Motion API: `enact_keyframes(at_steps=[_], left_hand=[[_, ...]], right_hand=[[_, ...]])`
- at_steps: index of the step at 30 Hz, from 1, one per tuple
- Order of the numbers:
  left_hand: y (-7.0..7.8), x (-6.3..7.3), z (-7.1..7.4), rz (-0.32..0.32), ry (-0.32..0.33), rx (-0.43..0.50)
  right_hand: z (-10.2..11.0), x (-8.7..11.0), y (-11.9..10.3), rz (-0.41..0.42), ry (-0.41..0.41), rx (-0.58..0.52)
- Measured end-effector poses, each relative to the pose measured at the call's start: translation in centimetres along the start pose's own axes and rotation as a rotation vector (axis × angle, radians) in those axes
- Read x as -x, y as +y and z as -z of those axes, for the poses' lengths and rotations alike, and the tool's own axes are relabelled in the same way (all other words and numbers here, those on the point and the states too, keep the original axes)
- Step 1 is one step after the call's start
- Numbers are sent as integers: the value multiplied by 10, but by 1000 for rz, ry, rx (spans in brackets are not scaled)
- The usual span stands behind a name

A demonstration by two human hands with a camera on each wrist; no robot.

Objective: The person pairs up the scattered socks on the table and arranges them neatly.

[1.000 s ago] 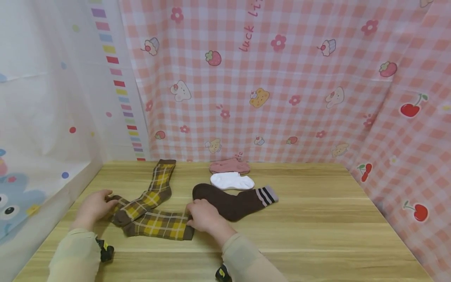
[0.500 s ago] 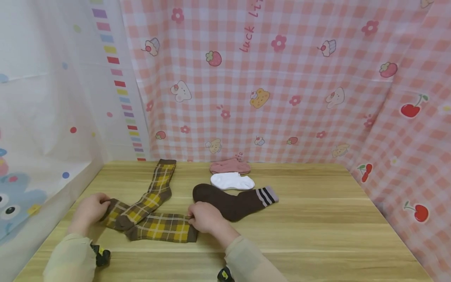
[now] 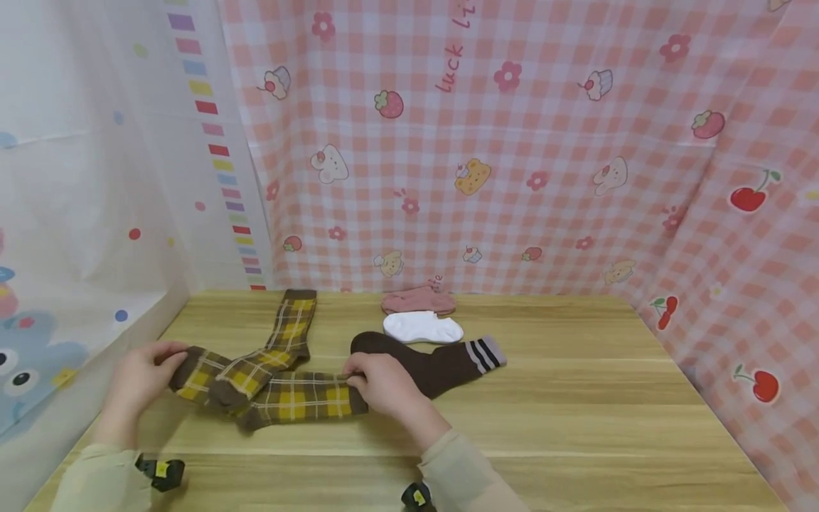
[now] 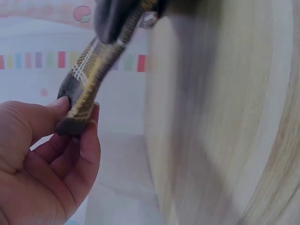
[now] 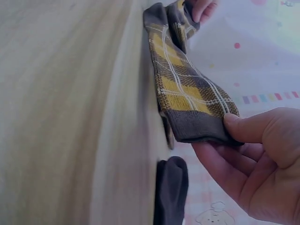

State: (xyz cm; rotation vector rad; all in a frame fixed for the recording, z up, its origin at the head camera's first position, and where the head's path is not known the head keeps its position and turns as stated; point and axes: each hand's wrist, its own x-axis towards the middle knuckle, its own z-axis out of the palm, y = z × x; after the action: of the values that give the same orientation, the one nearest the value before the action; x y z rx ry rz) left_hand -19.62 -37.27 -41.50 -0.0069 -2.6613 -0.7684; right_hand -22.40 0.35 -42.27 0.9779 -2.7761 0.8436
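In the head view, two brown-and-yellow plaid socks lie crossed on the left of the table. My left hand [image 3: 142, 377] pinches the dark toe end of the lower plaid sock [image 3: 307, 397] between thumb and fingers. With my right hand [image 3: 387, 384] I pinch that sock's dark cuff, and the right wrist view shows the cuff [image 5: 199, 125] raised off the table. The upper plaid sock [image 3: 293, 323] lies across the lower one's foot, its cuff towards the back. In the left wrist view, thumb and fingers press on the dark toe [image 4: 72, 125].
Just beyond my right hand lies a dark brown sock [image 3: 419, 366] with a grey, black-striped cuff. Behind it are a white low sock [image 3: 422, 327] and a pink one [image 3: 417, 301]. Patterned cloths hang along the back and both sides of the wooden table [image 3: 576, 427].
My left hand has taken the toe end and moved left. My right hand has shifted slightly right with the cuff. The lower plaid sock is drawn out and partly raised, shifting the upper one slightly.
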Motion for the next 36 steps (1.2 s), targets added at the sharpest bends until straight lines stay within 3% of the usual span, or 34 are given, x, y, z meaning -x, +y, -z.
enact_keyframes(at_steps=[5, 17, 27, 36], left_hand=[[7, 6, 7, 38, 19, 14], [26, 10, 21, 64, 82, 51], [53, 10, 39, 28, 159, 85], [69, 10, 48, 37, 114, 153]], right_hand=[[11, 3, -1, -3, 39, -70], [30, 10, 1, -6, 164, -161], [52, 19, 5, 55, 268, -177], [68, 27, 8, 71, 346, -253]])
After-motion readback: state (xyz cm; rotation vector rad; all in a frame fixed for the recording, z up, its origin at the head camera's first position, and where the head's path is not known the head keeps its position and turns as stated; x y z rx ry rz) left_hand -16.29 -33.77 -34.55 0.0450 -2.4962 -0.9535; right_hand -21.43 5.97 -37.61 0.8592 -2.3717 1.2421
